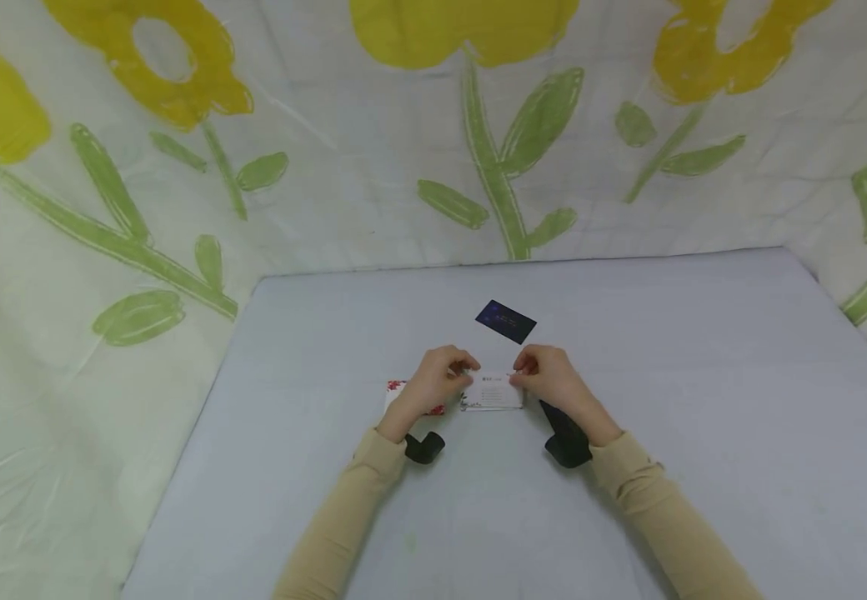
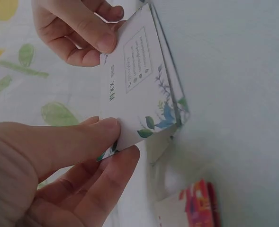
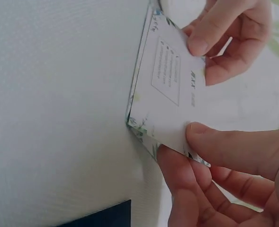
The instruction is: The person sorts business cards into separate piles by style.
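White business cards (image 1: 492, 393) with printed text and blue-green leaf corners are held up between the two hands. My left hand (image 1: 437, 382) pinches one end of the top card, thumb on its printed face and fingers behind. The right hand (image 1: 552, 381) pinches the opposite end in the same way. In the left wrist view the top card (image 2: 134, 80) is tilted, with at least one more card edge right beneath it. The right wrist view shows another leaf-printed card (image 3: 146, 142) slanting below; how many there are is hidden.
A dark card (image 1: 506, 322) lies on the white table (image 1: 704, 350) beyond the hands. Red-and-white cards (image 1: 396, 387) lie partly under the left hand. A dark flat thing (image 3: 103, 216) shows by the right hand. Flowered cloth (image 1: 313, 192) hangs behind the table.
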A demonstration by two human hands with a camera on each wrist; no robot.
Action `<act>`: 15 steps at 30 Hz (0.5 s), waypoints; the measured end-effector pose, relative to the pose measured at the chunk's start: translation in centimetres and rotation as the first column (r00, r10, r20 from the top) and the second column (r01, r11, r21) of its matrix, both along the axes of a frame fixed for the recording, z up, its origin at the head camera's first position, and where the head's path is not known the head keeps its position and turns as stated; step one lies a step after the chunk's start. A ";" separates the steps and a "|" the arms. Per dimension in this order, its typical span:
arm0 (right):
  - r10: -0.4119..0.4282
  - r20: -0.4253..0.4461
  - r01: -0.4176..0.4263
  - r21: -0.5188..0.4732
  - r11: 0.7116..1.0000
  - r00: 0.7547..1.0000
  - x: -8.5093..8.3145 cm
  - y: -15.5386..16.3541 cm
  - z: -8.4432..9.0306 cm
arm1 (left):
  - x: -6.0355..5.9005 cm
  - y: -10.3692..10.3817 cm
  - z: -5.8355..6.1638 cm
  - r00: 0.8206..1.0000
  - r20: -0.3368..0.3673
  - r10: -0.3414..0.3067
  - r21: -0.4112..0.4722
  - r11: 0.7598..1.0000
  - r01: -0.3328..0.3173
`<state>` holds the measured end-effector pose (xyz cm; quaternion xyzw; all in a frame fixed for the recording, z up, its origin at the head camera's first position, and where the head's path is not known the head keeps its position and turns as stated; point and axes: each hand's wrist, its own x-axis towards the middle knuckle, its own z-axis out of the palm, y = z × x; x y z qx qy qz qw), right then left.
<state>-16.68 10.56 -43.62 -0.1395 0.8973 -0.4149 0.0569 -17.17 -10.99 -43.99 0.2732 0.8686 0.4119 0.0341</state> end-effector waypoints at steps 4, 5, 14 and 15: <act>0.018 -0.063 -0.014 0.063 0.998 0.998 -0.1 -0.3 -0.4 | 0.1 0.2 -0.3 1.000 0.001 0.025 -0.049 0.998 -0.025; 0.018 -0.072 -0.012 0.078 0.997 0.997 -0.1 -0.4 -0.4 | 0.1 0.2 -0.3 0.999 0.003 0.033 -0.066 0.997 -0.033; 0.035 -0.064 -0.021 0.215 0.976 0.997 -0.1 -1.1 -0.3 | 0.5 0.5 -0.3 0.996 -0.008 0.087 -0.213 0.973 -0.087; 0.038 -0.070 -0.021 0.223 0.974 0.997 -0.1 -1.2 -0.3 | 0.5 0.6 -0.3 0.996 -0.010 0.090 -0.224 0.970 -0.090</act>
